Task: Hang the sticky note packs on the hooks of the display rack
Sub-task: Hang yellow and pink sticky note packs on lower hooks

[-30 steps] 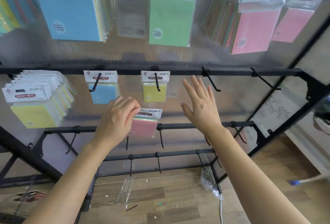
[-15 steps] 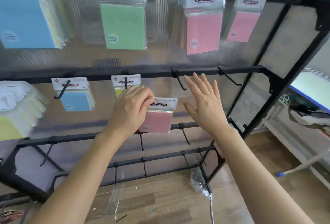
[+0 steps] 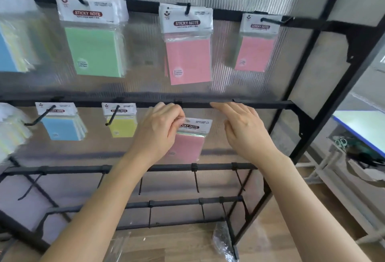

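Left hand (image 3: 160, 130): pinching the white card header of the glossy pink pack (image 3: 190, 146).
Right hand (image 3: 241, 130): fingers loose, holding nothing, at the pack's 3 o'clock.
Rack bar (image 3: 260, 104): matte black, at 12 o'clock.

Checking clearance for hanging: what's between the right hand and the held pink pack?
Nothing: in the head view the gap between the right hand and the pink pack, pinched by the left hand, is bare, with only the ribbed panel behind.

Shop: stocked display rack (image 3: 260, 104)
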Demonstrator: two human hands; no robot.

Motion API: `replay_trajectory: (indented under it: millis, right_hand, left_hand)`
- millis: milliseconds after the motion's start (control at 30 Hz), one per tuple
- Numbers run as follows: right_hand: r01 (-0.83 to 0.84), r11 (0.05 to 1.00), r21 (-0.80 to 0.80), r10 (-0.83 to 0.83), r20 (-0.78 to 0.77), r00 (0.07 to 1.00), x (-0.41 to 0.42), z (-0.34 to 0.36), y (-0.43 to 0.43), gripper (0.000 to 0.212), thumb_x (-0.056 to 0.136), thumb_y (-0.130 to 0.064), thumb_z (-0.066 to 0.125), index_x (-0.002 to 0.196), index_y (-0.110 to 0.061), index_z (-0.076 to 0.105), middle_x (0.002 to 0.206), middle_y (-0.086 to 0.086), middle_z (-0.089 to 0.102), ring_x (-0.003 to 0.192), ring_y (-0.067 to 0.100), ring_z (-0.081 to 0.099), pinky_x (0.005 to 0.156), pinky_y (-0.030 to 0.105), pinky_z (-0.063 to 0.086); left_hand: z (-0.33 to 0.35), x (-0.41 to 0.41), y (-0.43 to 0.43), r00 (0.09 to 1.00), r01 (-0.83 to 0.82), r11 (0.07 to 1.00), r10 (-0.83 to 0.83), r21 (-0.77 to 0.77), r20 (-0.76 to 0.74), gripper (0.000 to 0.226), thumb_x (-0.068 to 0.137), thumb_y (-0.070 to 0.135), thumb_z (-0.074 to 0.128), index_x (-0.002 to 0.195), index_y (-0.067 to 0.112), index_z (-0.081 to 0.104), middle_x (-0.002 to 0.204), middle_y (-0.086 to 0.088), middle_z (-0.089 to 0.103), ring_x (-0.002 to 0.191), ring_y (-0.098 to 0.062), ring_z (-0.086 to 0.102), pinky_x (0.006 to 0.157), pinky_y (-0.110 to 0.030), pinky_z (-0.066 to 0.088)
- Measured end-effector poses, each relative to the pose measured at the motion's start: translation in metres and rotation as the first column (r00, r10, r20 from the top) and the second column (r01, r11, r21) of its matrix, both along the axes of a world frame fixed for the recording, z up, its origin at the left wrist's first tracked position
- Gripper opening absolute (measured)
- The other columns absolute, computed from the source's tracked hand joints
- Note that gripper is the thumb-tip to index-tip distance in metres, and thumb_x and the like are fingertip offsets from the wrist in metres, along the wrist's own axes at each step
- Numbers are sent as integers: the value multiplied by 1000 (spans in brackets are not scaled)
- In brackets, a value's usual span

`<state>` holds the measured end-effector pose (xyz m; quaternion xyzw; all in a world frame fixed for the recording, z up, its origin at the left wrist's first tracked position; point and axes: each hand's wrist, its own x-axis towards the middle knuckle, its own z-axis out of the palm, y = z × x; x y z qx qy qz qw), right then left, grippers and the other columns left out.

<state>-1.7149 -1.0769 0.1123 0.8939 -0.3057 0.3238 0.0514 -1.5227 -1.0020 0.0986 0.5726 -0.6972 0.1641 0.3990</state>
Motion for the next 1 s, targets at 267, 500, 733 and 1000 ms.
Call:
replay_trajectory:
  millis: [267, 500, 733, 1000]
  right_hand:
    - [-144, 983, -110, 150, 51, 987, -28, 22, -17, 26, 86, -28, 45, 86, -12, 65, 76, -2, 67, 68, 23, 60, 63, 29, 42]
    - [-41, 989, -143, 65, 163, 985, -49, 34, -27, 11, 82, -15, 53, 72, -12, 57, 60, -5, 55, 54, 20, 51, 48, 22, 29]
    - [41, 995, -95, -14, 267, 964, -75, 68, -47, 9, 82, -11, 53, 74, -11, 56, 59, -11, 43, 55, 13, 39, 48, 16, 24]
    - [167, 986, -17, -150, 348, 925, -74, 113, -69, 11, 92, -12, 47, 91, -11, 57, 75, -1, 53, 72, 18, 41, 60, 30, 23]
  left_hand:
    - [16, -55, -28, 997, -75, 996, 76, -43, 12, 14, 88, 17, 50, 76, 12, 55, 73, 6, 55, 68, -12, 39, 63, -29, 34]
    - [33, -82, -40, 998, -26, 995, 32, -91, 62, 21, 91, 25, 43, 83, 12, 58, 78, 6, 57, 72, -11, 42, 67, -31, 36]
    - [45, -86, -42, 974, -92, 975, 130, -201, 185, 37, 91, 24, 43, 124, 9, 53, 125, -8, 56, 118, -21, 44, 99, -34, 29]
    - [48, -76, -51, 915, -310, 935, 343, -174, 213, 49, 93, 32, 36, 134, 8, 44, 138, -12, 46, 128, -26, 36, 110, -45, 20]
